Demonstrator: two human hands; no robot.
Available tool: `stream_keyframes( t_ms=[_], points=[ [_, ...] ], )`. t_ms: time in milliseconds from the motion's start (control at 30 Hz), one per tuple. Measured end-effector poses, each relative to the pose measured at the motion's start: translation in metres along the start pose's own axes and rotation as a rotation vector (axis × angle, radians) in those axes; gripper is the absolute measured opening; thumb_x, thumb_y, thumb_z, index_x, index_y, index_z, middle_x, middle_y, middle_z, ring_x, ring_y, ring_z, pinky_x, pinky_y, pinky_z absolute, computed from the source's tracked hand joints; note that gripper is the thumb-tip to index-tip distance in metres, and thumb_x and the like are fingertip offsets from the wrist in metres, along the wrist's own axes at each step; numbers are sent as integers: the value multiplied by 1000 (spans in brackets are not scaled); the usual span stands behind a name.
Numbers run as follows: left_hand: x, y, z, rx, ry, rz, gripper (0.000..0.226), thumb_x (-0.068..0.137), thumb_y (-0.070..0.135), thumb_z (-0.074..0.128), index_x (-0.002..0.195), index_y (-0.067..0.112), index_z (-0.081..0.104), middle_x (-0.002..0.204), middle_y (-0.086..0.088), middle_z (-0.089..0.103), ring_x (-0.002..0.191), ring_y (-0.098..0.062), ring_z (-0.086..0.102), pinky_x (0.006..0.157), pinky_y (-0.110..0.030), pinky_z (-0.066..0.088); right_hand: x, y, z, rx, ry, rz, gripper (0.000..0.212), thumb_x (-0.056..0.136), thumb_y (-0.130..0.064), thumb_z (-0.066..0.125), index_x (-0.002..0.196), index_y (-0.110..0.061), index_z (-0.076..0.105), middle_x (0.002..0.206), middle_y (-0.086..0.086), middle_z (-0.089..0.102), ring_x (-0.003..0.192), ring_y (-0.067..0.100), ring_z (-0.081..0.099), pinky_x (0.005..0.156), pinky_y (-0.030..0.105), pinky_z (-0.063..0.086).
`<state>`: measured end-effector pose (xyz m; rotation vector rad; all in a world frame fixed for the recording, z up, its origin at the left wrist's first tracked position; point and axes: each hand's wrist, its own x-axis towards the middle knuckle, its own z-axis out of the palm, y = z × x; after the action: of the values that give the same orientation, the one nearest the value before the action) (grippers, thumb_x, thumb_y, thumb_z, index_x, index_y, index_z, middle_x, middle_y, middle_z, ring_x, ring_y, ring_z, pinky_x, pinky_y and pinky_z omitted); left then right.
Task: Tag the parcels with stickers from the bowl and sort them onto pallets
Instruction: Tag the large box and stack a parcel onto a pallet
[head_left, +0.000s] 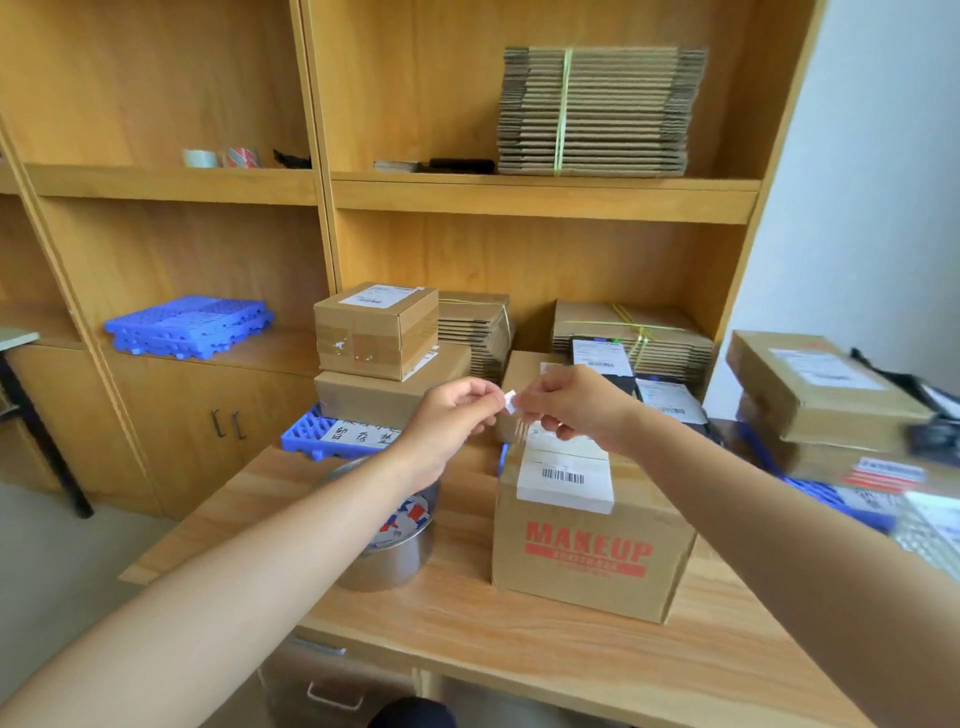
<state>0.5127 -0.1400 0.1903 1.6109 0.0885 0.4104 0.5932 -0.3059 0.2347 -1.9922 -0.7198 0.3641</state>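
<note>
A cardboard parcel (587, 556) printed MAKEUP stands on the wooden table, a white shipping label over its top front edge. Above it, my left hand (457, 410) and my right hand (571, 410) both pinch a small white sticker (510, 401) between their fingertips. A steel bowl (400, 551) holding red, white and blue stickers sits left of the parcel, partly under my left forearm. Two taped parcels (376, 332) are stacked on a blue pallet (306, 439) at the table's back left. More parcels (821, 400) lie on another blue pallet (826, 493) at the right.
Spare blue pallets (189, 327) lie on a shelf at the left. Bundles of flat cardboard (597, 111) fill the shelves behind. Tape rolls (223, 157) sit on the upper left shelf. The table edge (519, 660) runs close in front, with drawers below.
</note>
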Motion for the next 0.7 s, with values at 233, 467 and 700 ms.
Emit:
stream_keyframes(
  t_ms=[233,467,700],
  points=[
    [21,6,66,-194,-210,-125,8,97,8,61,98,12,68,94,-8,69,83,-14,63,79,-30,48,-24,35,-65,131,22,57,27,89,-27,73,93,0,70,61,-5,59,62,14,47,60,27,39],
    [36,2,92,-170,-314,-167,8,94,13,67,101,12,72,93,-2,74,88,-14,65,83,-30,50,-25,57,-97,173,-49,90,27,92,-23,71,98,3,68,60,-3,54,57,12,42,55,25,34],
    [46,2,96,-40,-328,-147,8,91,13,72,98,11,75,92,-5,74,83,-13,60,82,-32,51,-17,66,-101,49,-32,86,36,93,-29,70,100,7,67,65,1,56,58,12,45,56,25,40]
  ],
)
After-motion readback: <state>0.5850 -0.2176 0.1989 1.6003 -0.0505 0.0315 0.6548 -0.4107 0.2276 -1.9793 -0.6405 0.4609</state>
